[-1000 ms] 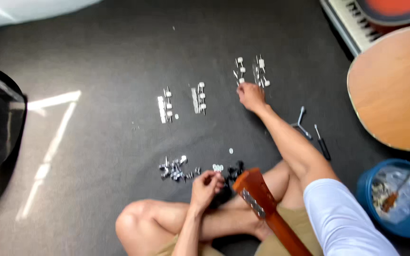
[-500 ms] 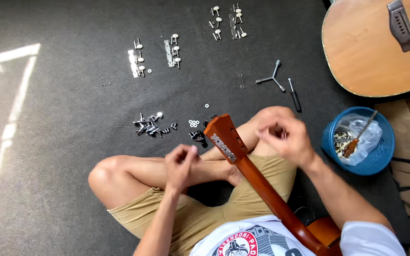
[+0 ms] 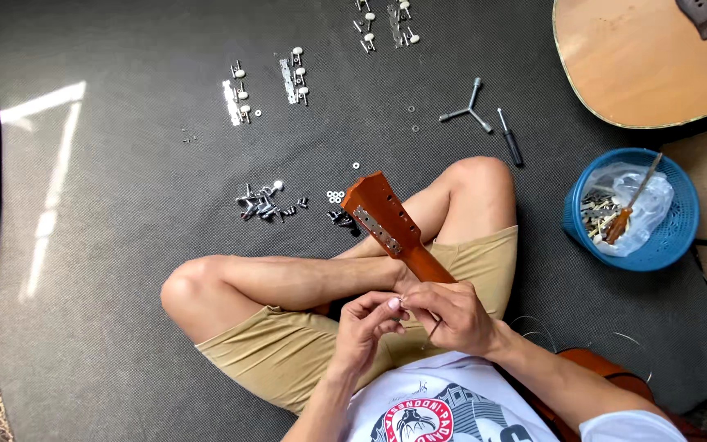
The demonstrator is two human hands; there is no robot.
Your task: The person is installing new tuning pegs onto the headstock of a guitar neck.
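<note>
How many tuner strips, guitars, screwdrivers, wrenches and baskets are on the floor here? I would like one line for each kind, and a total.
Tuner strips: 4
Guitars: 2, one across the lap, one body at top right
Screwdrivers: 2, black and orange-handled in the basket
Three-arm wrench: 1
Blue basket: 1
Total: 10

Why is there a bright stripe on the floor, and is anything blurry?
Head view: sunlight falls on the dark mat as pale bars at the left; the hands, left hand and right hand, are sharp, pinching something too small to tell; the guitar body is evenly lit, without glare.
</note>
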